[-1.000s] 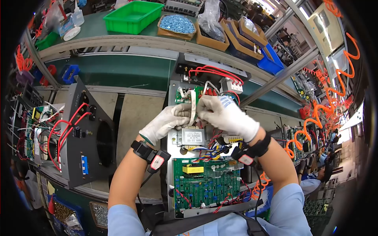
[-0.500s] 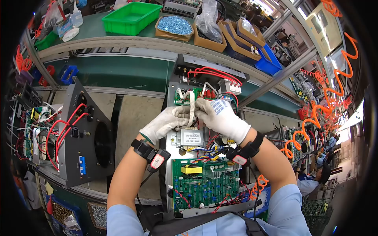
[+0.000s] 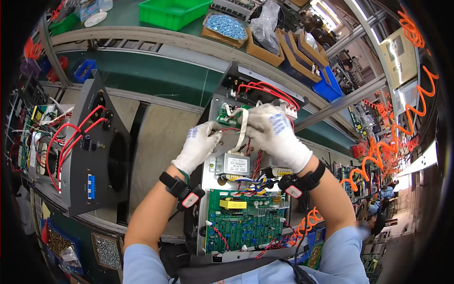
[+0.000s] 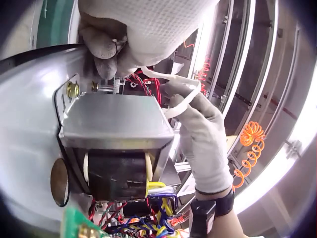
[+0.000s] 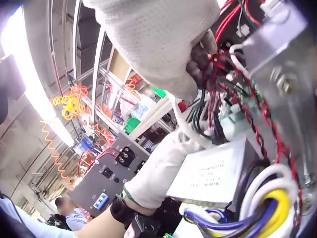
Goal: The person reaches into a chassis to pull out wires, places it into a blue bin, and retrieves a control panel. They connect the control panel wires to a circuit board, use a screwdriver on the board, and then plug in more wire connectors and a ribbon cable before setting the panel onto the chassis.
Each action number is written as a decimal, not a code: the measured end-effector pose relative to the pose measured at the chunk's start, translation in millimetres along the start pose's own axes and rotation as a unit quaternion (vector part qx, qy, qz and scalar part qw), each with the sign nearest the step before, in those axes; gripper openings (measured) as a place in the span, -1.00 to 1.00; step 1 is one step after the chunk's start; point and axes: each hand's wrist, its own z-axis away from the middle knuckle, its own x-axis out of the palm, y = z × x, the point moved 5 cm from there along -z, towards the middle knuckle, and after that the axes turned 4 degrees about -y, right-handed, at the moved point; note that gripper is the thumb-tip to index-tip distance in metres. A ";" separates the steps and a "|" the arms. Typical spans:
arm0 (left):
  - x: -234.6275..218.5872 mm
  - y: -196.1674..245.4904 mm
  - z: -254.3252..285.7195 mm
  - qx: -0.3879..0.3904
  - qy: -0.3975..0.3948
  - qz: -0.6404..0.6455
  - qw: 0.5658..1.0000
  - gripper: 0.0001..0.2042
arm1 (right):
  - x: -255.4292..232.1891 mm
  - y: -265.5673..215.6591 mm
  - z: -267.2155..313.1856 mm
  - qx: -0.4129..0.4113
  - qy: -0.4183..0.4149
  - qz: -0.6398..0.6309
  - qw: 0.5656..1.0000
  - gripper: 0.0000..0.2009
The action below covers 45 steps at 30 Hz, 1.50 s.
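Observation:
In the head view, the gloved left hand (image 3: pixel 196 146) pinches one end of thin red wires (image 3: pixel 231 129) above a silver boxed transformer (image 3: pixel 236 164). The gloved right hand (image 3: pixel 276 135) has its fingers curled beside a white sleeved cable (image 3: pixel 243 128); the right wrist view shows them gripping red and black wires (image 5: pixel 212 94). From the left wrist view, the left hand (image 4: pixel 148 29) is over the metal box (image 4: pixel 119 116), its fingertips close together, while the right hand (image 4: pixel 200 134) is behind the white cable (image 4: pixel 183 105). What lies between the left fingertips is mostly hidden.
A green circuit board (image 3: pixel 246 220) fills the near part of the chassis. Another grey chassis (image 3: pixel 94 156) with red cables stands at left. Behind are a green bin (image 3: pixel 175 13) and cardboard boxes (image 3: pixel 265 47); orange coiled hoses (image 3: pixel 378 151) hang at right.
The left hand has drawn away leftward from the right hand and the white cable, and red wires now span the space between them. The head view has shifted slightly.

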 end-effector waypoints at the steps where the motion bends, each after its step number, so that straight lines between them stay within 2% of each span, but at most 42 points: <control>1: 0.8 -1.3 -1.6 0.012 0.001 0.008 1.000 -0.79 | 10.7 0.2 -2.3 0.017 -0.018 0.007 1.000 -0.76; 2: 1.5 -2.8 -3.0 0.023 0.002 0.016 1.000 -0.79 | 23.6 0.4 -4.5 0.035 -0.037 0.014 0.999 -0.72; 3: 3.5 -5.6 -3.6 0.027 -0.013 0.029 0.999 -0.79 | 33.1 4.5 -8.8 0.072 -0.054 -0.054 0.994 -0.68; 6: 2.9 -14.6 -8.4 0.074 0.006 -0.050 0.996 -0.78 | 37.3 1.2 -23.0 0.089 -0.131 -0.095 0.983 -0.75; 7: 4.2 -19.5 -9.1 0.032 -0.022 -0.012 0.999 -0.76 | 40.5 0.9 -26.1 0.073 -0.146 -0.067 0.984 -0.68; 10: 7.1 -18.2 -5.1 0.009 -0.056 0.149 0.987 -0.82 | 51.2 16.6 -22.5 0.130 -0.129 -0.179 0.967 -0.72; 13: 3.7 -17.3 -0.2 0.031 -0.041 0.199 0.979 -0.81 | 56.2 20.8 -15.2 0.173 -0.087 -0.307 0.932 -0.76; 15: 3.4 -11.1 0.9 0.038 -0.040 0.011 0.998 -0.80 | 60.1 22.2 -13.6 0.190 -0.069 -0.395 0.896 -0.75; 16: 4.0 -7.3 1.9 0.040 -0.040 -0.083 0.995 -0.79 | 59.5 24.5 -15.2 0.199 -0.071 -0.400 0.892 -0.74; 17: 4.7 0.3 4.8 0.081 -0.006 -0.139 0.987 -0.77 | 56.5 27.8 -17.5 0.210 -0.074 -0.405 0.887 -0.72; 19: 6.2 9.4 5.5 0.063 -0.021 -0.187 0.980 -0.76 | 51.4 26.4 -15.6 0.240 -0.074 -0.426 0.869 -0.74; 20: 8.2 10.4 5.1 0.054 -0.028 -0.210 0.976 -0.76 | 49.7 25.2 -17.0 0.192 -0.117 -0.209 0.952 -0.77; 21: 11.3 3.2 2.0 0.073 -0.001 -0.235 0.969 -0.74 | 50.0 24.5 -19.7 0.129 -0.156 0.020 0.979 -0.80; 22: 13.7 1.8 2.2 0.073 0.009 -0.237 0.969 -0.74 | 51.3 19.8 -23.3 0.057 -0.187 0.247 0.949 -0.82; 23: 15.1 1.5 1.8 0.072 0.021 -0.240 0.968 -0.74 | 52.5 15.3 -29.8 0.095 -0.260 0.322 0.905 -0.85; 26: 16.1 -3.1 0.7 0.072 0.037 -0.229 0.970 -0.72 | 62.1 18.4 -39.0 0.075 -0.270 0.419 0.864 -0.89; 27: 16.2 -4.1 0.9 0.074 0.042 -0.225 0.971 -0.72 | 84.8 53.5 -33.4 0.104 -0.237 0.399 0.879 -0.91; 28: 16.3 -5.4 1.3 0.076 0.046 -0.220 0.972 -0.71 | 91.9 67.0 -30.0 0.079 -0.214 0.380 0.896 -0.92; 29: 16.5 -6.7 1.4 0.080 0.047 -0.211 0.973 -0.70 | 92.3 68.2 -32.3 0.054 -0.192 0.361 0.911 -0.93; 31: 16.8 -8.5 0.7 0.082 0.048 -0.201 0.975 -0.71 | 85.7 62.4 -35.0 0.091 -0.188 0.328 0.921 -0.94; 33: 17.4 -8.0 1.0 0.080 0.043 -0.193 0.977 -0.71 | 79.8 46.1 -38.6 0.023 -0.162 0.380 0.910 -0.94; 36: 16.2 -7.6 2.0 0.072 0.035 -0.184 0.980 -0.72 | 70.1 16.8 -51.9 0.003 -0.268 0.403 0.875 -0.91; 37: 16.5 -8.7 1.5 0.074 0.036 -0.183 0.980 -0.72 | 69.7 16.3 -53.5 0.011 -0.257 0.376 0.890 -0.90; 39: 16.9 -10.5 1.5 0.076 0.038 -0.177 0.981 -0.73 | 68.6 18.1 -56.2 0.028 -0.236 0.321 0.917 -0.89; 41: 15.8 -9.1 1.9 0.078 0.043 -0.166 0.982 -0.73 | 65.3 35.1 -59.6 0.155 -0.218 0.146 0.952 -0.78; 43: 16.1 -8.1 2.9 0.083 0.053 -0.166 0.981 -0.74 | 53.3 34.9 -59.9 0.269 -0.191 0.033 0.944 -0.64; 45: 16.1 -9.5 3.7 0.084 0.056 -0.171 0.980 -0.74 | 58.8 36.8 -64.7 0.226 -0.212 0.057 0.949 -0.65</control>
